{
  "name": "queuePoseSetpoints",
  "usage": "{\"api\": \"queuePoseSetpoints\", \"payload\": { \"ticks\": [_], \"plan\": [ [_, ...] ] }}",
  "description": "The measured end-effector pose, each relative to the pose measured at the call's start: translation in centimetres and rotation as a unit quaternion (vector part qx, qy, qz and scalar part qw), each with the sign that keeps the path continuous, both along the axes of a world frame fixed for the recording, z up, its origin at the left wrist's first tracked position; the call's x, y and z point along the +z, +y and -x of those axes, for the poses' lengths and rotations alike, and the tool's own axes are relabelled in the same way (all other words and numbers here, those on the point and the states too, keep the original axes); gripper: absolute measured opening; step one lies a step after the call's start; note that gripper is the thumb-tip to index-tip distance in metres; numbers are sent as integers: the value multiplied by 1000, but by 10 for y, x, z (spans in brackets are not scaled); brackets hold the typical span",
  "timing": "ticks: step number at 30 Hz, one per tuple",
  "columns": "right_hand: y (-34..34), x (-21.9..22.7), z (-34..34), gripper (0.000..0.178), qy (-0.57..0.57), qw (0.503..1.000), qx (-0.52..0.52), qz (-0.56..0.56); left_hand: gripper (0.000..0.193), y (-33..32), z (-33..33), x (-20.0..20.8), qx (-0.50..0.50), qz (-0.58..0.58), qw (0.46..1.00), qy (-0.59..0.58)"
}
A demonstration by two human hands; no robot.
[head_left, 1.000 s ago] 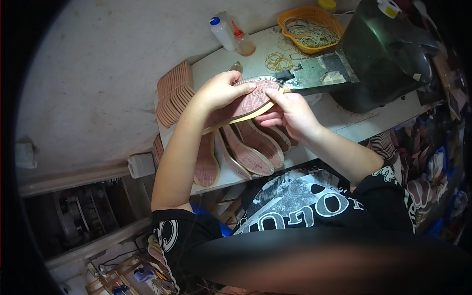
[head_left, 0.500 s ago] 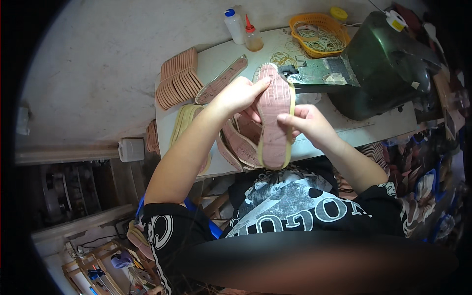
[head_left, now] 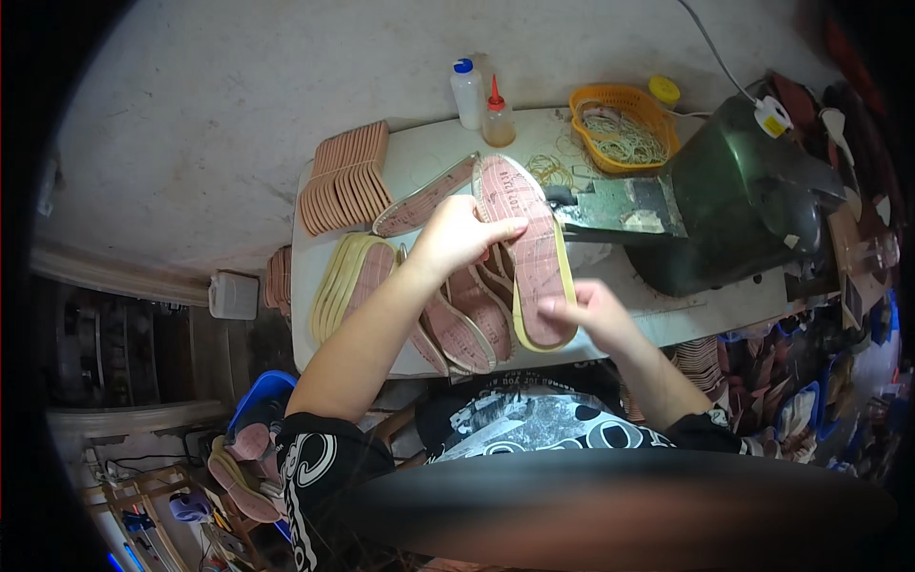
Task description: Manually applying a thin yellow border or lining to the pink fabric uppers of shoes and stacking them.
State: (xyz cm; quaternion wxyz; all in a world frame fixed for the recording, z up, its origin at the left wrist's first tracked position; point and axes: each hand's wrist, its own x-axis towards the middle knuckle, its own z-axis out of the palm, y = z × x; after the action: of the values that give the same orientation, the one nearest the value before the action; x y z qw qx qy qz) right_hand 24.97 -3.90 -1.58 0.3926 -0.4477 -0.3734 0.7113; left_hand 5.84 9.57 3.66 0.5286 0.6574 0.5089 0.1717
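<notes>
One pink sole (head_left: 543,257) is held above the table (head_left: 429,148), left hand (head_left: 459,238) clasping its middle, right hand (head_left: 602,316) pinching its heel. From it, a green machine (head_left: 729,195) stands close at two o'clock, an orange basket (head_left: 579,107) at one, a red-capped bottle (head_left: 498,126) at twelve, stacked soles (head_left: 343,179) at ten.

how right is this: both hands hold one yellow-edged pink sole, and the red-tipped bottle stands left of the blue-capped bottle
The bottle order is wrong: the head view shows the red-tipped bottle to the right of the blue-capped bottle. The left hand and right hand do hold one yellow-edged pink sole.
</notes>
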Motion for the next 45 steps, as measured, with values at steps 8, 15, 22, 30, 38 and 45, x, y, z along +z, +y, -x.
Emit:
{"api": "queuePoseSetpoints", "payload": {
  "ticks": [8,15,22,30,38,45],
  "plan": [
    [-19,4,27,27,100,994,-23,43,45,32,1,-5,-5,10,1000,6],
    [9,-1,45,26,137,983,-118,16,49,77,-3,-7,-7,87,995,54],
    [39,11,53,27,201,962,-185,26,81,130,-7,-28,-143,-246,958,-42],
    [56,16,55,31,187,956,-225,28,50,142,-44,10,-525,-142,833,103],
    [61,30,52,36,139,967,-201,76,41,141,-38,20,-525,-53,843,104],
    [62,37,48,40,168,961,-191,111,32,107,-11,15,-436,-39,894,99]
  ]
}}
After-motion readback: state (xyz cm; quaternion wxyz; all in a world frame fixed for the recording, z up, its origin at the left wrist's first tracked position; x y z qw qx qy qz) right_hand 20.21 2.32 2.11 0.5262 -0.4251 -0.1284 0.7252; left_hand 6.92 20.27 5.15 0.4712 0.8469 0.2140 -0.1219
